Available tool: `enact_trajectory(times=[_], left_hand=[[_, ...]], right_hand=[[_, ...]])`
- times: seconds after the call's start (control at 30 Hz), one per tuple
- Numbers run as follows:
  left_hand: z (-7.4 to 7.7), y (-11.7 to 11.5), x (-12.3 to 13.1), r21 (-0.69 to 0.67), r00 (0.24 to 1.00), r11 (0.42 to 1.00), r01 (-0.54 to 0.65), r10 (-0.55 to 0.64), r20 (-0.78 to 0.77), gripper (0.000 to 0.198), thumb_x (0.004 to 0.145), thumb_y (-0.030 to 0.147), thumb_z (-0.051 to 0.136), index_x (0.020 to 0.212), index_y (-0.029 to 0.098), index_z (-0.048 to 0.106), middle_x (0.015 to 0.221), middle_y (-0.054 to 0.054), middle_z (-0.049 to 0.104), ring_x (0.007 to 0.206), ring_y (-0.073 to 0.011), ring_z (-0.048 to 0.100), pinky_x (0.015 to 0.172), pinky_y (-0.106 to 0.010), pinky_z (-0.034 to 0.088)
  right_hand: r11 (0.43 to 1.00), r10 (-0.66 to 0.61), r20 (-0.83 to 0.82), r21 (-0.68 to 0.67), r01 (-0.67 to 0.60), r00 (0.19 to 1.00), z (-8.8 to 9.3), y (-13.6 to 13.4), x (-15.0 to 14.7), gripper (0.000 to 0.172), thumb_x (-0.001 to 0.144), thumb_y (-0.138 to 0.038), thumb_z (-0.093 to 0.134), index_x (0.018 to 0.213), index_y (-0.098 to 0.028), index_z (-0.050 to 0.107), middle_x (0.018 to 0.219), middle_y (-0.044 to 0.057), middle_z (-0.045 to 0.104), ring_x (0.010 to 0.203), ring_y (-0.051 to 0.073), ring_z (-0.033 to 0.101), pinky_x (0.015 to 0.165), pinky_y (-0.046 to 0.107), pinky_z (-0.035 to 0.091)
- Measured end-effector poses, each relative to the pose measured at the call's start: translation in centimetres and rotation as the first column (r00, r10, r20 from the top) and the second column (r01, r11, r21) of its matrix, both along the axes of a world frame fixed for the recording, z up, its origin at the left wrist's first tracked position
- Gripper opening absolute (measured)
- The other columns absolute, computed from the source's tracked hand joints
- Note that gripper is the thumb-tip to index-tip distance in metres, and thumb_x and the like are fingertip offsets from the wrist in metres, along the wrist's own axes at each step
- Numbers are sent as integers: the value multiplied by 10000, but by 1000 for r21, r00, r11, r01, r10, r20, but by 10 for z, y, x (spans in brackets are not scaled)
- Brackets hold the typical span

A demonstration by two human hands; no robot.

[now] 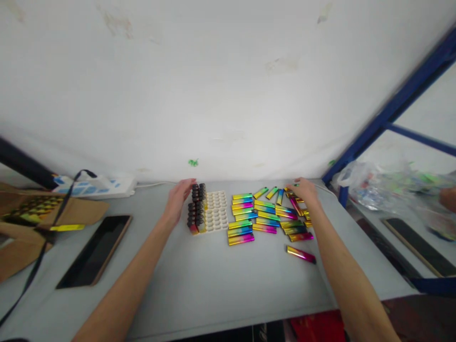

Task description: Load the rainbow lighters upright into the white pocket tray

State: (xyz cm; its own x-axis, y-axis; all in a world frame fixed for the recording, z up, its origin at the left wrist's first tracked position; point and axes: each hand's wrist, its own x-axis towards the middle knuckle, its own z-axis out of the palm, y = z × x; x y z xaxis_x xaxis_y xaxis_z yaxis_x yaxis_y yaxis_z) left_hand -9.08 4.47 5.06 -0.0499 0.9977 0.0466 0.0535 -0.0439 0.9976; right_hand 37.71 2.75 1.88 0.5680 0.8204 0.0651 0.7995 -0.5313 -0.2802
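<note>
A white tray [218, 212] with round holes lies on the grey table; its left columns hold several upright lighters [197, 209] with dark tops. My left hand [179, 198] rests against the tray's left side, fingers stretched beside the lighters, holding nothing I can see. To the tray's right lie several rainbow-coloured lighter sleeves [265, 214], some in neat rows, some loose. My right hand [304, 191] reaches over the far right of that pile, fingers curled down onto the sleeves; whether it grips one is hidden. One sleeve [301, 254] lies apart, nearer me.
A dark phone [96, 250] lies at the left, beside an open cardboard box [35, 213] and a white power strip [94, 186]. A blue frame post [388, 114] stands at right, with a plastic bag [384, 187] and another person's hand [448, 198] beyond it.
</note>
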Motion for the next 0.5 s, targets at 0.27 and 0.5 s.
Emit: enact_trajectory(times=[0.27,0.5], left_hand=[[16,-35,31,36,595,999,14,20,-804,837,919,504,624,1601,54,440,1556,-292,555,1494,-407,503,1217,-498,406],[24,-31,53,-56,440,997,-61,-23,-898,845,997,350,534,1690,-3,205,1414,-339,645,1303,-409,680,1073,-470,518]], right_hand=[[992,33,15,121,-35,999,-9,9,-6,498,863,-197,675,1347,-84,676,1306,270,687,1261,376,655,1047,454,508],[955,135,-13,267,-127,991,-9,4,-5,561,838,-143,638,1395,-81,619,1248,240,739,1205,365,691,1084,488,505]])
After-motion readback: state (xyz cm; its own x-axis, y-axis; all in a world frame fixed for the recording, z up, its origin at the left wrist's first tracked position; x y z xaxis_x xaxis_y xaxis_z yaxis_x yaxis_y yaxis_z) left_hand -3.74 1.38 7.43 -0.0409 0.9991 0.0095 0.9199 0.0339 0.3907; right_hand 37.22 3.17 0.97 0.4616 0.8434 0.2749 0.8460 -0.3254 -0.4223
